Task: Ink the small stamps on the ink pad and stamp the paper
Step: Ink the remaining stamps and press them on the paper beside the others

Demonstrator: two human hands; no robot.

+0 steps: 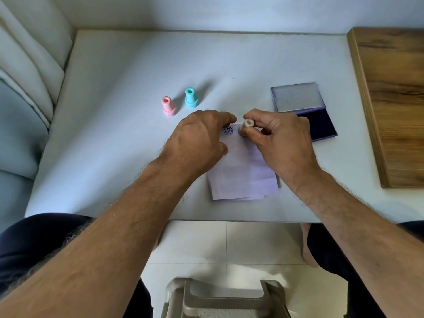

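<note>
Cream stamp (pixel 248 124) pinched in right hand (pixel 282 143) on paper (pixel 243 171); left hand (pixel 197 143) presses flat.

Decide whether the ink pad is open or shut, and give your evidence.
Open. The ink pad's clear lid is swung back toward the far side of the table, and the dark inked surface lies uncovered.

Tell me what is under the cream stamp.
The cream stamp, pinched by the right hand, stands on the pale folded paper beside a round blue print. Its base covers any mark beneath.
</note>
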